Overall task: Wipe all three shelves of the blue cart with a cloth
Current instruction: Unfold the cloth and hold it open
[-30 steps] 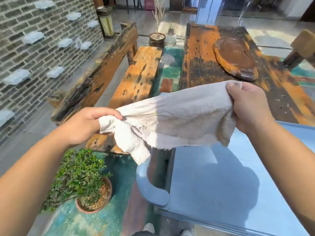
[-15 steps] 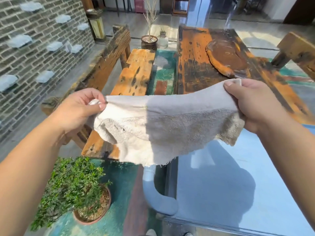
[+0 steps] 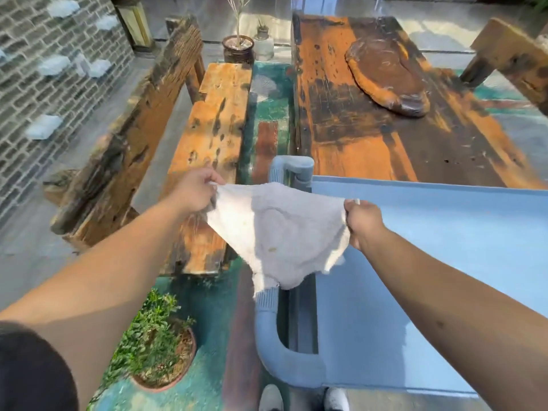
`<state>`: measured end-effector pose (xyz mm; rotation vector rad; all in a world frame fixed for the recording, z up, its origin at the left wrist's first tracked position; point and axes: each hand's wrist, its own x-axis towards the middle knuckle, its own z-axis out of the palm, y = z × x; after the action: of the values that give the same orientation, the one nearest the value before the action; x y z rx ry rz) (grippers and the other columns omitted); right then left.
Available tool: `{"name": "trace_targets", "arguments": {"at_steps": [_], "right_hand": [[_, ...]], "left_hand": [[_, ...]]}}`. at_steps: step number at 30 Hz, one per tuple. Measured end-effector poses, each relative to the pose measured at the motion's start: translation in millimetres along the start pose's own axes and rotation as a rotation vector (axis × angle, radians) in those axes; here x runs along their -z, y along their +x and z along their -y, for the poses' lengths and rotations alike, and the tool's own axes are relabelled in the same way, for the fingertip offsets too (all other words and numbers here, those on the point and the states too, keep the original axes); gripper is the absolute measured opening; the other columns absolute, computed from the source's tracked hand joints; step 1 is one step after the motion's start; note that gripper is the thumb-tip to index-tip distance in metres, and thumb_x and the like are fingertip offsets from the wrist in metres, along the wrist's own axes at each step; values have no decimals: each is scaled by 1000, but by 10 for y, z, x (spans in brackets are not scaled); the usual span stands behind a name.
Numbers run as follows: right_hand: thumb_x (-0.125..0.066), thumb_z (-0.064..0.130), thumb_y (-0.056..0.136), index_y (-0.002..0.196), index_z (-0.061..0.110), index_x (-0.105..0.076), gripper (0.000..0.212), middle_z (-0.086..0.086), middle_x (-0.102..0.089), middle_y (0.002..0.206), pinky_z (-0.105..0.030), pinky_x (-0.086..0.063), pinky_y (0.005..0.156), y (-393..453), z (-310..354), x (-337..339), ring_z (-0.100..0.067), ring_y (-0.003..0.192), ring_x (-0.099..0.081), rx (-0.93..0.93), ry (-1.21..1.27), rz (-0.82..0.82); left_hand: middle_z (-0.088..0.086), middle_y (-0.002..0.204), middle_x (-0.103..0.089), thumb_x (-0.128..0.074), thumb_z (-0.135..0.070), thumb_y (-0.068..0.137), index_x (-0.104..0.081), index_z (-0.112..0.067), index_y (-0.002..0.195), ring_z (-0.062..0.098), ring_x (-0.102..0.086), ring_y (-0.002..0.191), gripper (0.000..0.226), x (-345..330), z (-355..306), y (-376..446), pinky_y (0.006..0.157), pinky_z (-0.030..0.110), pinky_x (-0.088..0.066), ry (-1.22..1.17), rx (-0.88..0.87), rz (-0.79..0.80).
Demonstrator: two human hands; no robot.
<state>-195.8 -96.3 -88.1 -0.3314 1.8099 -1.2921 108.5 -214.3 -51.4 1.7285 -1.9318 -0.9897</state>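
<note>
A whitish, frayed cloth point(image 3: 278, 232) hangs stretched between my two hands. My left hand point(image 3: 194, 189) pinches its left corner and my right hand point(image 3: 363, 219) pinches its right corner. The cloth hovers over the left end of the blue cart, covering part of the cart's rounded handle point(image 3: 268, 330). The cart's top shelf point(image 3: 444, 247) is a smooth light blue surface to the right, below my right arm. The lower shelves are hidden under it.
A rough wooden bench point(image 3: 213, 137) stands left of the cart, a long worn wooden table point(image 3: 370, 137) with a dark wooden slab point(image 3: 388, 75) beyond it. A potted shrub point(image 3: 157, 342) sits on the floor at lower left. Brick wall point(image 3: 44, 69) at far left.
Both hands moved forward and down with the cloth, away from the camera, spreading it flatter above the cart's left end. More of the cart's handle and top shelf shows.
</note>
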Motion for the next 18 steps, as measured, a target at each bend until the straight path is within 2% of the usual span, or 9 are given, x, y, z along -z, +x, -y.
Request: {"name": "trace_targets", "arguments": {"at_steps": [2,5,6,8,10,12,13,15,18], "right_hand": [[-53,28,95,76,14,-62,25,-10,-66,83,-41,-55,73,112,-75,-96,-28,78,-63,42,-60,-54],[-46,34,94,70,20,-50,29,-4,-54,73,-34,-42,64,223,-88,-203,-26,74,-52,158,-212,-52],[-46,33,94,74,21,-49,23,-5,-54,77,-33,-41,65,251,-105,-243,-26,76,-52,175,-247,-25],[-51,33,93,100,21,-53,14,-7,-61,97,-32,-44,69,244,-146,-289,-26,85,-58,177,-379,29],[-58,27,90,126,17,-47,39,-7,-61,116,-33,-46,84,204,-222,-314,-25,103,-58,259,-574,140],[-62,22,87,133,13,-47,49,-5,-56,129,-30,-40,95,133,-272,-361,-25,118,-52,403,-761,259],[-63,24,88,131,14,-52,45,-3,-57,128,-30,-38,95,84,-252,-401,-24,120,-51,467,-819,293],[-59,36,89,110,22,-63,25,9,-63,109,-30,-41,88,-20,-148,-529,-19,109,-57,493,-787,328],[-55,46,87,85,17,-67,31,11,-63,80,-32,-45,72,-134,30,-795,-14,83,-59,476,-634,339]], "left_hand": [[17,109,-64,-44,3,94,-64,-13,94,27,-61,76,26,-146,20,32,46,14,-44,26,16,-68],[10,120,-62,-53,-7,93,-63,-15,117,25,-62,95,27,-318,-35,-129,75,27,-48,65,6,-124],[7,117,-62,-56,-8,92,-62,-16,113,20,-62,91,23,-386,-62,-301,75,28,-45,12,-21,-140],[2,98,-62,-62,-9,88,-57,-21,94,12,-56,76,14,-501,-114,-801,70,28,-41,-120,-122,-137],[-5,83,-57,-66,-14,85,-51,-24,81,6,-52,72,18,-575,-120,-1382,66,19,-39,-121,-232,-106],[-13,81,-56,-67,-24,82,-53,-29,77,3,-54,76,15,-642,-73,-1856,66,10,-37,-63,-274,-34],[-16,85,-57,-65,-30,80,-57,-31,79,3,-55,78,8,-678,-56,-2004,68,12,-39,-38,-260,7],[-21,95,-59,-65,-33,79,-65,-31,88,6,-57,80,9,-746,-25,-2128,73,22,-45,-5,-245,-2],[-9,90,-65,-71,-11,81,-70,-17,85,16,-59,84,6,-786,-21,-2086,75,30,-48,99,-344,-72]]}}
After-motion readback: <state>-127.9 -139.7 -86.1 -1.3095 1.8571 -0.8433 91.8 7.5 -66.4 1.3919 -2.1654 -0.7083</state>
